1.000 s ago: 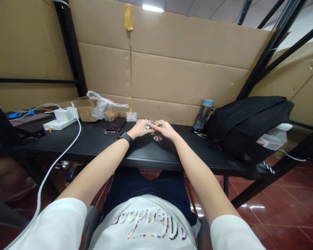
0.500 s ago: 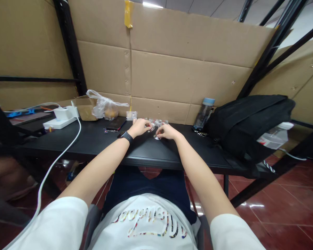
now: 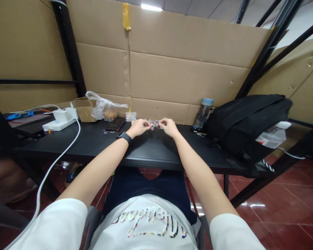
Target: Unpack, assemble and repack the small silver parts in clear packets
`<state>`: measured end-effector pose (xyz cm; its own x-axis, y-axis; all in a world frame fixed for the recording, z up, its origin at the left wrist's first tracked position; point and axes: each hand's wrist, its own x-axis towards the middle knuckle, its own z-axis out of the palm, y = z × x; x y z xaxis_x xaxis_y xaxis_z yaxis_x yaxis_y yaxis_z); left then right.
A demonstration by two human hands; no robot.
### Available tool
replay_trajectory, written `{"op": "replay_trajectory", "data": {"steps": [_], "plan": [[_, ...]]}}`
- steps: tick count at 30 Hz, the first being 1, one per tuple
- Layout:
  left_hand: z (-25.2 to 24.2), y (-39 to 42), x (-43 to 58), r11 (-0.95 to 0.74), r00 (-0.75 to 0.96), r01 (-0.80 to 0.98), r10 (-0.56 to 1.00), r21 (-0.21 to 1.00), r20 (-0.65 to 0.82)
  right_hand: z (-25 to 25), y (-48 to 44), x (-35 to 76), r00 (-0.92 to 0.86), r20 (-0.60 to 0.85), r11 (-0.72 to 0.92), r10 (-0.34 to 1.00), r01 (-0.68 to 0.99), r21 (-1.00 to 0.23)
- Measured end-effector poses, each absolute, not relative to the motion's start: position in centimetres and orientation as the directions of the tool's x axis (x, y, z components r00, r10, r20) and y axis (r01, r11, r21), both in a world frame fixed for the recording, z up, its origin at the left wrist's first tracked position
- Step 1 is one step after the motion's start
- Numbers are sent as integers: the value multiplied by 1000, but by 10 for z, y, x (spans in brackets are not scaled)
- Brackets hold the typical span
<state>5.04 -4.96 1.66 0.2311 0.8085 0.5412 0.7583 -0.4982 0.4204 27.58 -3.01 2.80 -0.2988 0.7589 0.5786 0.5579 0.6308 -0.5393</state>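
Observation:
Both my hands are over the far middle of the black table (image 3: 99, 144). My left hand (image 3: 138, 127), with a dark watch on its wrist, and my right hand (image 3: 168, 127) are closed in pinches on the two ends of a small clear plastic bag (image 3: 154, 124) with tiny items inside, held just above the tabletop. What is inside the bag is too small to make out.
A phone (image 3: 115, 125) lies left of my hands. Further left stand a crumpled plastic bag (image 3: 104, 108), a cardboard box (image 3: 83, 110) and a white power strip (image 3: 57, 123) with a cable. A water bottle (image 3: 203, 113) and a black backpack (image 3: 247, 121) are on the right. Cardboard walls the back.
My right hand went down to a small round thing on the table, then rose; that thing no longer shows there. Both hands have moved slightly farther back and now pinch the small clear bag.

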Motion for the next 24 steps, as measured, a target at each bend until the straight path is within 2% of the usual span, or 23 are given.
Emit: {"op": "replay_trajectory", "data": {"steps": [3,6,15,24], "plan": [[16,-46,48,-478,161,728,816,492,555,31,-25,279,-94,663,626,743,448,-638],[15,-40,45,-478,104,667,819,571,565,33,-22,283,-31,656,621,754,361,-696],[5,-26,44,-527,79,439,829,728,553,24,-25,274,-139,559,576,818,218,-788],[2,-29,58,-539,73,201,841,818,536,11,-23,259,-193,556,588,809,249,-769]]}}
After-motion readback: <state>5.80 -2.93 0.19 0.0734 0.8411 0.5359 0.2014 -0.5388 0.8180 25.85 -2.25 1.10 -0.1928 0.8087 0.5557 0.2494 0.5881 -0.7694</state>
